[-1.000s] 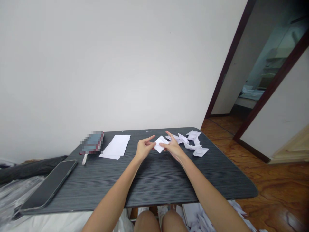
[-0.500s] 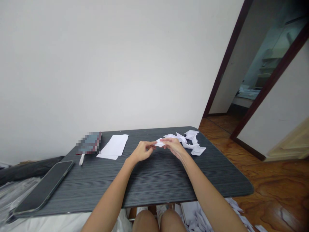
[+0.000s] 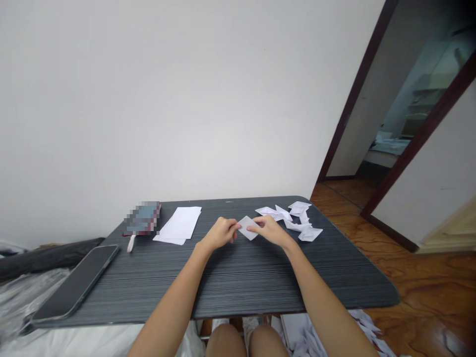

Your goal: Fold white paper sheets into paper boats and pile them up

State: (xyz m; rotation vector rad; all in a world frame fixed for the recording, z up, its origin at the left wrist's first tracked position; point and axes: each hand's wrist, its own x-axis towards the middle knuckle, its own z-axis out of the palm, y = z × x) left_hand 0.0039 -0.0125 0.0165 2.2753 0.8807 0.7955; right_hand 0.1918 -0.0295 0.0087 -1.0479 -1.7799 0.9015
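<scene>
One folded white paper (image 3: 246, 227) just below frame centre, left hand (image 3: 223, 232) pinching its left corner, right hand (image 3: 270, 230) gripping its right side; folded pieces (image 3: 296, 227) on desk (image 3: 253, 282) to right, flat sheets (image 3: 180, 224) to left

Dark streaked table (image 3: 253, 285): black-screened phone (image 3: 78, 283) at near left; pixelated, red-edged item (image 3: 144, 218) far left; white sheets (image 3: 181, 223) right of it; folded papers (image 3: 310, 234) far right.

And there, the right hand (image 3: 270, 231) has some fingers hidden behind the folded paper (image 3: 246, 221), while coarse pixels blot out the blue-grey item (image 3: 143, 219), both forearms (image 3: 171, 307) run off the bottom edge, the counter (image 3: 245, 290) hides part of the paper heap (image 3: 297, 333) below, and the far room (image 3: 390, 144) blurs.
</scene>
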